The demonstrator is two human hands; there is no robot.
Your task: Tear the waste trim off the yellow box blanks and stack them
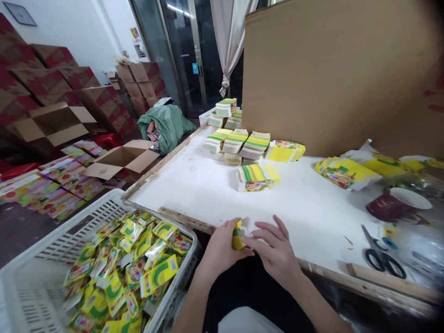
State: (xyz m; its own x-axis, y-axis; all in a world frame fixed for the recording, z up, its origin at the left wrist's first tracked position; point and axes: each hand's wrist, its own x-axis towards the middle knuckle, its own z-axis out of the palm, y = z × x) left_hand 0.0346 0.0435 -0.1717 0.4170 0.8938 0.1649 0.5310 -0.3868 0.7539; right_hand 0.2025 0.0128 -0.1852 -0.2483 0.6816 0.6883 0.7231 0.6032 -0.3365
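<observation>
A small yellow and green carton (237,237) with white end flaps is between my hands, just over the table's front edge. My left hand (222,249) is closed round its side. My right hand (274,247) has its thumb and forefinger at the flaps, while its other fingers stretch out. Ahead on the white table (194,185) lies a short stack of flat yellow cartons (258,177). To my left, a white plastic crate (45,259) holds many folded cartons (157,276) of the same print.
More bundled flat cartons (255,144) stand farther back. At right are scissors (383,261), a dark red cup (398,203) lying tilted and a wooden strip (391,282). A tall cardboard sheet (333,74) borders the table's rear. Open boxes (121,159) sit on the floor at left.
</observation>
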